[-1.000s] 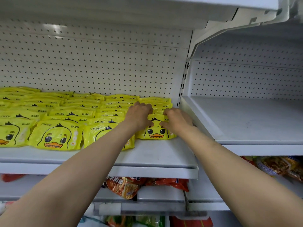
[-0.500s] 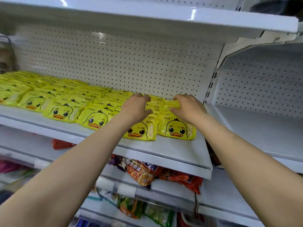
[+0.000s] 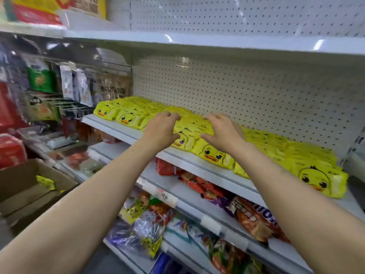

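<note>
White pegboard (image 3: 246,99) backs the shop shelving, and a cardboard box (image 3: 21,186) sits low at the left. Rows of yellow duck packets (image 3: 213,154) lie flat on the middle shelf (image 3: 116,129). The left hand (image 3: 161,128) and the right hand (image 3: 222,133) rest on those rows, each grip wide with its fingers spread.

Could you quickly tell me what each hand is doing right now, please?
Left hand: open, fingers loosely bent over the yellow duck packs, gripping none.
Right hand: open, fingers spread over the same packs.
</note>
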The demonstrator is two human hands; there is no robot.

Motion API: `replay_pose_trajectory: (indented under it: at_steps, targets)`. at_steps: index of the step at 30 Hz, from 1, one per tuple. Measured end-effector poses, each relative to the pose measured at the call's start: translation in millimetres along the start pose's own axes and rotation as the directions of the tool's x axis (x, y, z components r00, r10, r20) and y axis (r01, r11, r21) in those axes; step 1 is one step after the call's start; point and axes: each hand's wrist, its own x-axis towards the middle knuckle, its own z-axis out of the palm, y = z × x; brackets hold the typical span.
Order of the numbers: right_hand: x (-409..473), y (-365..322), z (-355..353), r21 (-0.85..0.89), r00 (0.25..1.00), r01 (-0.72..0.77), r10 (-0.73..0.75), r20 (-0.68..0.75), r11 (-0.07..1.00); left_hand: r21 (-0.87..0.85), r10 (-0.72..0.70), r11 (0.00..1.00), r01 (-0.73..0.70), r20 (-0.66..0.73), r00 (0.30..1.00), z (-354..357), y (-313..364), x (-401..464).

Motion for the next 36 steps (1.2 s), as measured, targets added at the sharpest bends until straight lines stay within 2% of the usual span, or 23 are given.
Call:
replay_pose_trajectory:
  at_steps: [8, 13, 24, 28, 36]
  targets:
    - [60.3, -190.1, 67.1, 0.127, 0.987, 0.157, -0.158, -0.009, 0.979, 0.153, -0.152, 0.976, 0.152, -0.018, 0.988, -69.4, -195.6, -62.7]
    - [86.5, -296.1, 103.5, 0.193, 0.963, 0.249, -0.263, 0.052, 0.949, 0.206, -0.277, 0.938, 0.278, -0.033, 0.960, -98.6, -294.9, -106.0]
    - [174.7, -465.9, 209.5, 0.300, 0.883, 0.415, -0.459, 0.094, 0.859, 0.282, -0.446, 0.847, 0.451, -0.086, 0.891, -110.8, -496.1, -144.2]
    - [229.3, -519.8, 265.3, 0.336, 0.871, 0.420, -0.478, 0.112, 0.843, 0.290, -0.488, 0.825, 0.484, -0.066, 0.871, -98.4, -579.5, -129.6]
    - [326.7, -596.5, 386.6, 0.366, 0.838, 0.340, -0.456, 0.301, 0.866, 0.270, -0.571, 0.798, 0.539, 0.052, 0.819, -56.2, -721.8, -90.0]
